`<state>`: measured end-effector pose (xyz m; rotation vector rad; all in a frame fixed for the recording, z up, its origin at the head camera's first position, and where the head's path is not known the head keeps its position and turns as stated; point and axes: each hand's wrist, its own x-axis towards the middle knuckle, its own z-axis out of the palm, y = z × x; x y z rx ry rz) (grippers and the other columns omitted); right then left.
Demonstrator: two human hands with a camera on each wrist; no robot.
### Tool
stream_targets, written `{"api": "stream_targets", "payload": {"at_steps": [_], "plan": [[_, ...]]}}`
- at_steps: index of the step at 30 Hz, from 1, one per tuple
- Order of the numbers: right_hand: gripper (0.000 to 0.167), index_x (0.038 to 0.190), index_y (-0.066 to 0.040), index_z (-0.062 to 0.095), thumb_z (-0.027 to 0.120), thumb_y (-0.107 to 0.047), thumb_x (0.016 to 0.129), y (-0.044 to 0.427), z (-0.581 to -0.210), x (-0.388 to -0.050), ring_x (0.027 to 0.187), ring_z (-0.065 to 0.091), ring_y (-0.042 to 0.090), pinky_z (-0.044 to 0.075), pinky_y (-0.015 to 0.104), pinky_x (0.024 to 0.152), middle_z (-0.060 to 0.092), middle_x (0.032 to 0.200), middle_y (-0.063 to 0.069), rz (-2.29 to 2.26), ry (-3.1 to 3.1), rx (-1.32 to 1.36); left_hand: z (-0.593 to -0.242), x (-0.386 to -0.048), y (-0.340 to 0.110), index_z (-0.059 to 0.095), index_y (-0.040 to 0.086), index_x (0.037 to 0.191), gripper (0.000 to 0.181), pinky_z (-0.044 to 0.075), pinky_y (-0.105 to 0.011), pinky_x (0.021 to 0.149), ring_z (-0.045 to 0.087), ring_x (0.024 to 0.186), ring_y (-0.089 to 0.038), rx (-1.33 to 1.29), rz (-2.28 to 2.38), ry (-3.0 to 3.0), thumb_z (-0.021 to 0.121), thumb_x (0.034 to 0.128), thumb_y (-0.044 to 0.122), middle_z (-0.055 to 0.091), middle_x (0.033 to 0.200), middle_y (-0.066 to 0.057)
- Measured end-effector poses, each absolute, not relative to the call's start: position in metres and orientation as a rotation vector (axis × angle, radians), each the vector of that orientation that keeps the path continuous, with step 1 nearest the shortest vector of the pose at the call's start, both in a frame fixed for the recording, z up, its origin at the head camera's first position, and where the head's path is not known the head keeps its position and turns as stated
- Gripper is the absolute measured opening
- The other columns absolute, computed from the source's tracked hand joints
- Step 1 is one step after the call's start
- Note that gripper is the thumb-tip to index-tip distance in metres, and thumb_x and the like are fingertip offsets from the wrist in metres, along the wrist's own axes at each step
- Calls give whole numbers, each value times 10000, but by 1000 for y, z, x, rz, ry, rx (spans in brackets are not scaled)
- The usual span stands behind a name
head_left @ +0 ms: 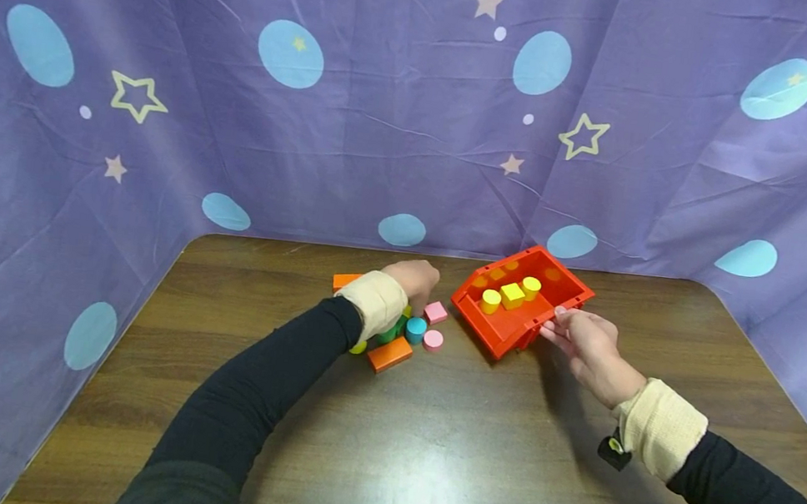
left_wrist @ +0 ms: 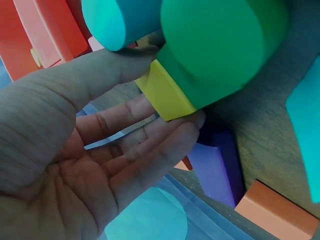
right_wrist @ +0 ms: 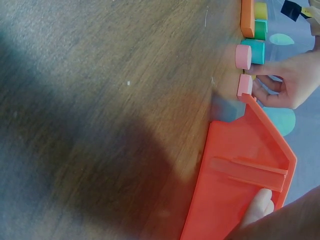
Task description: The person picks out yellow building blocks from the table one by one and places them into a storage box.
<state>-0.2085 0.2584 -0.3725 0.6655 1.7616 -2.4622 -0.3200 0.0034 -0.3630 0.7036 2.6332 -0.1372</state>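
Observation:
My left hand (head_left: 411, 280) reaches down into a loose group of coloured blocks. In the left wrist view its thumb and fingertips pinch a yellow block (left_wrist: 167, 94), which lies against green blocks (left_wrist: 215, 45). A blue cylinder (head_left: 416, 331) stands close by, with a pink block (head_left: 435, 313) and a pink cylinder (head_left: 433, 340) beside it. My right hand (head_left: 591, 351) grips the near right edge of a red bin (head_left: 515, 326), thumb at the rim. Inside the bin are two yellow cylinders (head_left: 491, 301) and a yellow cube (head_left: 511, 296).
An orange block (head_left: 389, 354) lies at the near side of the group, another orange block (head_left: 345, 280) behind my left wrist. A purple block (left_wrist: 217, 170) shows in the left wrist view. A patterned purple cloth (head_left: 405, 118) hangs behind the wooden table (head_left: 424, 456).

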Motion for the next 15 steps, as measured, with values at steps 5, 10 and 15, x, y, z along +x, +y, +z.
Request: {"api": "stream_targets", "payload": {"at_steps": [5,10,15], "plan": [[137,1019,21,543,445,102,965,259,-373,-210,638,662,103,597,251,693,630,720,20,-2452,1768,679,-366,-325,4,632,93,927,163,392,-263,609,488,779,-180,722,-136,2624,743,815,50,552,898,-25],[138,1016,19,544,444,100,967,258,-373,-212,618,665,100,597,251,672,640,705,18,-2448,1768,691,-368,-327,4,636,90,916,162,388,-264,599,479,764,-177,738,-110,2630,745,810,34,552,892,-27],[126,1006,11,540,449,91,971,258,-373,-212,617,664,95,596,250,674,636,707,5,-2442,1776,701,-368,-327,4,642,84,909,167,390,-264,596,477,746,-175,764,-92,2641,748,801,13,555,867,-28]]}}
